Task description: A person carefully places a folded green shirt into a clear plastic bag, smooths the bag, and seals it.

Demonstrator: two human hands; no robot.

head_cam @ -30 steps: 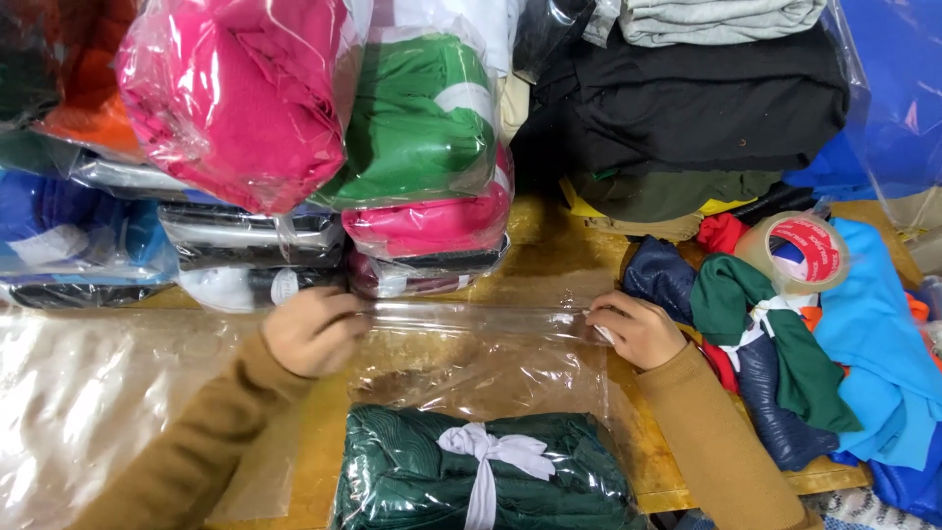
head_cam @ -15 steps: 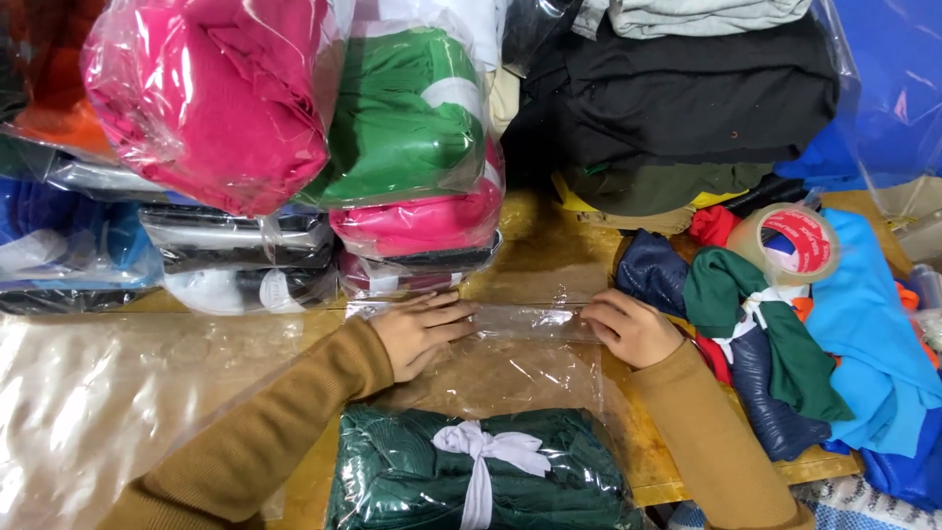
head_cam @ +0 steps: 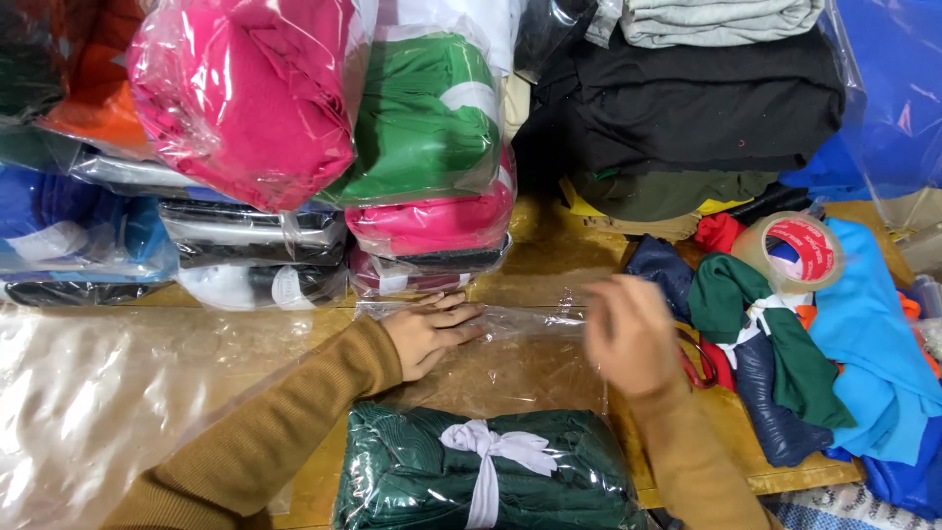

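Stacked bagged clothes (head_cam: 294, 128) fill upper left. Clear plastic bag (head_cam: 520, 368) lies centre-bottom w/ dark green bundle (head_cam: 422, 476) inside. Left hand (head_cam: 429, 332) flat, fingers spread, pressing bag's flap. Right hand (head_cam: 628, 334) blurred above bag's right edge, grip can't tell. Tape roll (head_cam: 797, 250) upper right.

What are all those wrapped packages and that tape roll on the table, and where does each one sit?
Clear plastic bag: centre, flat, holding a folded dark green garment tied with white ribbon; left hand pressing its flap.
Pink bagged bundle: top left, bulging.
Green bagged bundle: beside it, with a white band.
Pink flat pack: beneath the green one.
Black flat packs: stacked at left.
Tape roll: right, clear with a red core label, on loose clothes.
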